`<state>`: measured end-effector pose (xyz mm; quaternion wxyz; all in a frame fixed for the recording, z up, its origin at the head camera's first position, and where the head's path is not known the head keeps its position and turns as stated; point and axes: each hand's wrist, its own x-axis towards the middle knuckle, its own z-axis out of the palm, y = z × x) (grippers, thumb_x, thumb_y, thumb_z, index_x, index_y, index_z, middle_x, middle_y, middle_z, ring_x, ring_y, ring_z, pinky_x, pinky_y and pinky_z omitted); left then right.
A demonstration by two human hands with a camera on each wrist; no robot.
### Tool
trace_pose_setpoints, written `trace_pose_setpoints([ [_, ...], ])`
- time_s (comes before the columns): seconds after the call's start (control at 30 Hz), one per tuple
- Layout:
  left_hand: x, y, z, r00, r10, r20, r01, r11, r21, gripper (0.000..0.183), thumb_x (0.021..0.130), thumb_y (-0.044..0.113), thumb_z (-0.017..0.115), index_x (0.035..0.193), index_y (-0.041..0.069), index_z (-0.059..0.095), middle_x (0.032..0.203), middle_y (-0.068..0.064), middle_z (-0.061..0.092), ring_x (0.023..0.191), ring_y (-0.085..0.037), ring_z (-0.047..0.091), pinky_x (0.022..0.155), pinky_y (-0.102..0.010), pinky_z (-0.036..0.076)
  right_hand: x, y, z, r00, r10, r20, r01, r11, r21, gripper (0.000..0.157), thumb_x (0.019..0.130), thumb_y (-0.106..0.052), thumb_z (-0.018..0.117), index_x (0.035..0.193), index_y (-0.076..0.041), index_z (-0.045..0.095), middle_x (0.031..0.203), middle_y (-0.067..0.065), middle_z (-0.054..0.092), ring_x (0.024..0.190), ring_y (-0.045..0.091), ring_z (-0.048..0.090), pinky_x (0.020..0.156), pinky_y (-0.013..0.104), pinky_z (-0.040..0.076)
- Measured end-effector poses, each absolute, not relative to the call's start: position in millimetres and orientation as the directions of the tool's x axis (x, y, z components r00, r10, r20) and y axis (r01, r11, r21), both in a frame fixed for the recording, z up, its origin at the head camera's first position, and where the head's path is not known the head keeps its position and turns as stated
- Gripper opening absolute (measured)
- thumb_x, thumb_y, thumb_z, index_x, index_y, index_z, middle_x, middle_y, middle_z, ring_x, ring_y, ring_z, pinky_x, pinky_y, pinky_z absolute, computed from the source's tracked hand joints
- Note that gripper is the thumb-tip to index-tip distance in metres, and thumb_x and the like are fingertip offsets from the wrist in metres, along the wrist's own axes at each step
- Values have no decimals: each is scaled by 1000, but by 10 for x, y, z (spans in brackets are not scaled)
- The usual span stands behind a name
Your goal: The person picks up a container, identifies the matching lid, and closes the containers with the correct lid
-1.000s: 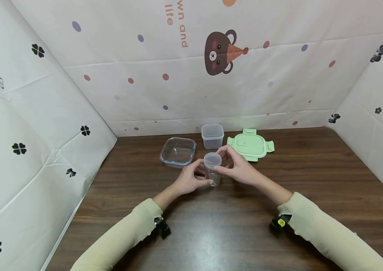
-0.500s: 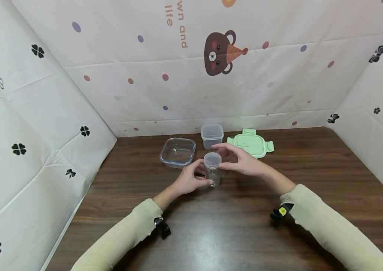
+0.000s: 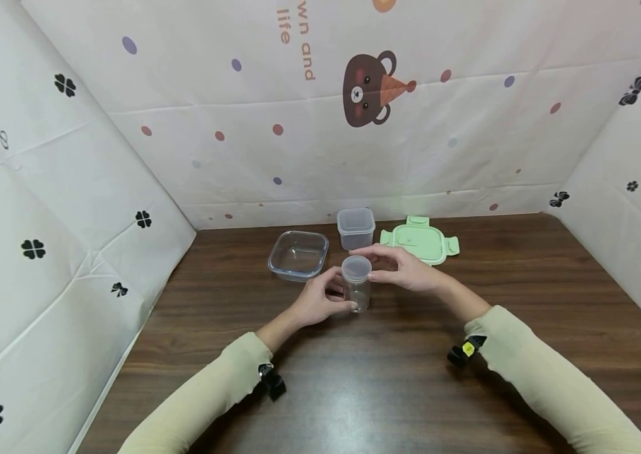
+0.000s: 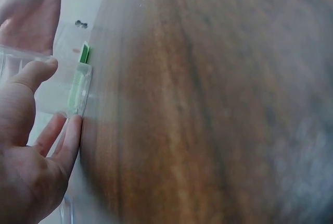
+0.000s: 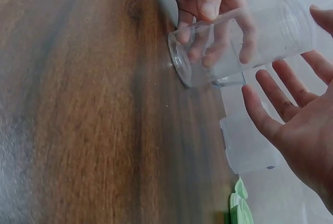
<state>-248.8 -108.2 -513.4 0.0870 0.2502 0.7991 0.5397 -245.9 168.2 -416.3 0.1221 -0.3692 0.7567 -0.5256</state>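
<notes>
A clear cylindrical jar stands upright on the table, topped by a translucent round lid. My left hand grips the jar's lower body, thumb in front and fingers behind, as the right wrist view also shows. Around the lid, my right hand has its thumb at the near right edge and its index finger reaching behind. In the right wrist view that hand's other fingers are spread beside the jar, away from its wall.
Behind the jar to the left sits a square glass container. A small translucent square tub with its lid on stands at the back. To its right lies a green clip lid. Patterned cloth walls border the brown table.
The right hand has turned about the lid: its fingers loosened and swung back behind the rim, and the thumb shifted to the right edge. The left hand and jar have stayed in place.
</notes>
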Motion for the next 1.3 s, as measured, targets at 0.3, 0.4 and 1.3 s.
trace_pose_setpoints([
  [0.3,-2491,-1098,-5125,-854,495,160,342,301,890,63,89,23,99,142,19,66,127,-10,76,114,-19,77,94,-28,71,-2420,1635,-4200,-729,-646,228,-421,160,-893,53,105,0,74,156,3,60,141,25,73,122,3,70,105,22,60],
  [0.4,-2498,-1093,-5124,-857,494,144,318,288,903,62,89,22,98,142,20,66,128,-9,76,113,-16,77,94,-27,71,-2374,1589,-4226,-761,-605,236,-410,166,-897,50,103,0,75,152,3,61,134,26,73,118,6,70,101,24,60],
  [1.3,-2541,-1088,-5211,-860,491,141,307,277,911,61,89,23,98,141,22,67,128,-11,76,113,-21,77,92,-30,72,-2408,1641,-4166,-743,-652,154,-313,134,-940,57,109,-5,62,164,1,49,158,31,59,130,5,64,104,24,60],
])
